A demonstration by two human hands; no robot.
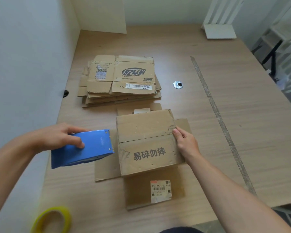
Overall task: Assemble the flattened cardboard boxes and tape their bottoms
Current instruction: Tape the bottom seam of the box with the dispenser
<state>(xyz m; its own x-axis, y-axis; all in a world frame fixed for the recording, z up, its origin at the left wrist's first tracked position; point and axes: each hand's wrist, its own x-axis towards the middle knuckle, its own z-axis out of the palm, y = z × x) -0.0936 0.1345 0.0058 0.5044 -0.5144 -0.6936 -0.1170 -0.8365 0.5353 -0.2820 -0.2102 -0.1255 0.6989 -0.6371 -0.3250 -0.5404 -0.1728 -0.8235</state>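
An assembled cardboard box (148,143) stands upside down near the table's front, its bottom flaps folded shut and its other flaps spread flat on the table around it. My left hand (62,137) grips a blue tape dispenser (86,148), whose front end sits at the box's left edge by the flap seam. My right hand (185,143) holds the box's right edge, thumb on top near the seam. Behind the box lies a stack of flattened cardboard boxes (119,79).
A yellow tape roll (52,219) lies at the front left. A metal cable grommet (178,84) is set in the wooden table (233,132), and a strip runs diagonally on the right. White walls bound the left and back; a white panel (219,31) leans at the far right.
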